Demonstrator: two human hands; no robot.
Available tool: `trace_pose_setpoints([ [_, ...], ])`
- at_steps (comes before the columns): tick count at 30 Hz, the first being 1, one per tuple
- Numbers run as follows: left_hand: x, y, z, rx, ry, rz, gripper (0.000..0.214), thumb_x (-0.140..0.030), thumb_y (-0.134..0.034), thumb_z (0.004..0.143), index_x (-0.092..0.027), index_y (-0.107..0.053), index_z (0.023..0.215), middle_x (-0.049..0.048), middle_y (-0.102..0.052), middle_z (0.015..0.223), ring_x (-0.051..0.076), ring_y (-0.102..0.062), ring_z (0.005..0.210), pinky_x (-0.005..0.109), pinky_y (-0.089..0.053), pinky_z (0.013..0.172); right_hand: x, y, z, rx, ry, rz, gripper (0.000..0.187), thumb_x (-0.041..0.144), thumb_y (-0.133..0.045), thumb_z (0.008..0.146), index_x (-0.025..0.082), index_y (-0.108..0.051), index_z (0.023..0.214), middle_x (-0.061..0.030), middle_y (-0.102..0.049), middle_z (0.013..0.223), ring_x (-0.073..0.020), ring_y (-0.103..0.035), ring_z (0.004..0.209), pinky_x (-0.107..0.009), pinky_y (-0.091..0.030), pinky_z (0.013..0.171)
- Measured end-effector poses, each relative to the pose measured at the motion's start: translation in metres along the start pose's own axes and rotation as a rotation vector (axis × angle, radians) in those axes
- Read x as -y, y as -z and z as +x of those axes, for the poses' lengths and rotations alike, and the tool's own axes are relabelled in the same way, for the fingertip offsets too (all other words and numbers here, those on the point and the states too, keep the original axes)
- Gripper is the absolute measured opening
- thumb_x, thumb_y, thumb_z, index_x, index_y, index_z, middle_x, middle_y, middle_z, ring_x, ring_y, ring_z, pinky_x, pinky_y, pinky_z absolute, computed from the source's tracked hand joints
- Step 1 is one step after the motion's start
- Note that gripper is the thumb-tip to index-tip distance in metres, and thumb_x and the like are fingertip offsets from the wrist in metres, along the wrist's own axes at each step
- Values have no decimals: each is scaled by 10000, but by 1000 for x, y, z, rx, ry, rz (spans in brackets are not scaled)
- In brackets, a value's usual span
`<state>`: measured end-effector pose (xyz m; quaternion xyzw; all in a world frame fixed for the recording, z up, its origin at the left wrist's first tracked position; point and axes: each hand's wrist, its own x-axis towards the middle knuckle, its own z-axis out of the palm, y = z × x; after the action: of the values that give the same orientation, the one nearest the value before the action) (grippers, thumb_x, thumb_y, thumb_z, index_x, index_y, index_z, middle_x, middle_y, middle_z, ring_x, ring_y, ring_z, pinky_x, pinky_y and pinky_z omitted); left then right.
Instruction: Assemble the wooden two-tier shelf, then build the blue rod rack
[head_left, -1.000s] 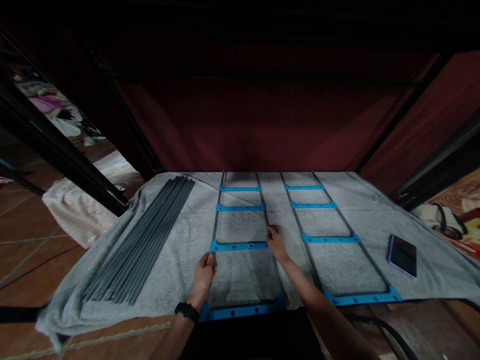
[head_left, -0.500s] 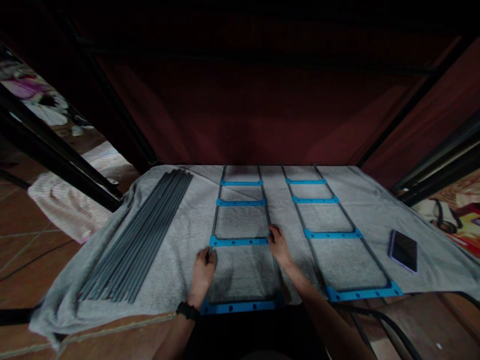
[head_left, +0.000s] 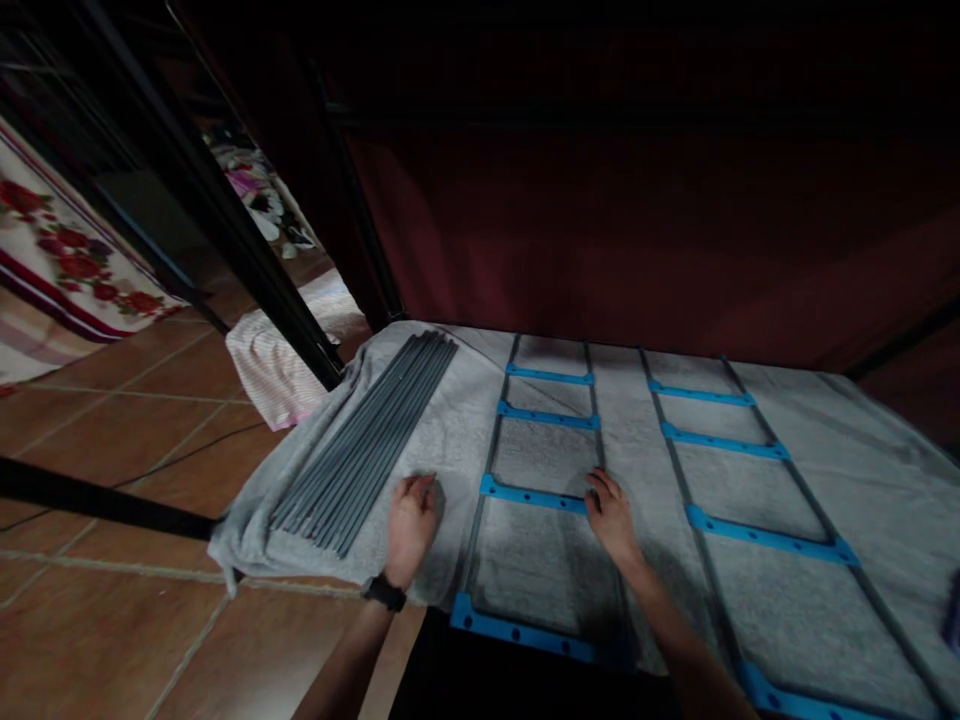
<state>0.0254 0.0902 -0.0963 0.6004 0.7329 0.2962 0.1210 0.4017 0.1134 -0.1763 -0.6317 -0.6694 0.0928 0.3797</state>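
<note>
My left hand (head_left: 411, 520), a dark band on its wrist, is over the grey cloth between the bundle of grey rods (head_left: 367, 440) and a ladder-like frame. Its fingers are loosely bent and apart, holding nothing. My right hand (head_left: 611, 515) has its fingers curled at the right end of a blue crosspiece (head_left: 536, 497), where it meets the side rod; the hand hides that joint. This frame has two grey side rods (head_left: 495, 440) joined by several blue crosspieces with holes. A second, similar frame (head_left: 772, 538) lies to the right.
Grey cloth (head_left: 450, 425) covers the work surface. A dark red panel (head_left: 637, 240) stands behind it. Dark posts (head_left: 247, 240) and a dark bar (head_left: 105, 497) are at the left, above the tiled floor (head_left: 112, 590). A striped cloth (head_left: 277, 360) hangs beyond.
The view has turned left, so everything appears farther right. My left hand has left the side of the near frame and moved towards the rods. My right hand stays at the same joint.
</note>
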Motion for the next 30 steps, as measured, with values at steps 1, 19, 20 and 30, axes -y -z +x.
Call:
trace_pose_setpoints([
  [1,8,9,5,-34,-8,137,340,-204,-461,920,-121,-701,1146,171,-648,1144,291,-575,1082,425,-444,1008,1,1,-1,2,10,-10,367,266,-426,910,201,-679,1168,-133,-624,1308,-290,-549,1248,-529,-447,1062],
  [19,27,36,27,81,-3,776,336,-126,-348,938,-53,-630,1106,205,-617,1012,322,-590,1016,370,-435,818,16,5,-3,-3,1,-18,403,224,-389,930,167,-662,1220,-141,-635,1293,-273,-531,1267,-512,-426,1089],
  [20,28,36,29,93,1,758,320,-142,-361,936,-55,-624,1097,204,-626,1007,325,-598,1021,369,-443,817,17,6,-2,-2,-10,-13,403,219,-389,928,167,-666,1217,-140,-637,1289,-274,-531,1265,-511,-428,1086],
  [30,29,43,1,68,310,91,189,-297,-522,859,-199,-532,1019,100,-689,870,263,-668,788,326,-460,668,28,12,-4,-47,-43,8,351,214,-425,929,204,-669,1180,-122,-589,1340,-276,-469,1334,-531,-403,1115],
])
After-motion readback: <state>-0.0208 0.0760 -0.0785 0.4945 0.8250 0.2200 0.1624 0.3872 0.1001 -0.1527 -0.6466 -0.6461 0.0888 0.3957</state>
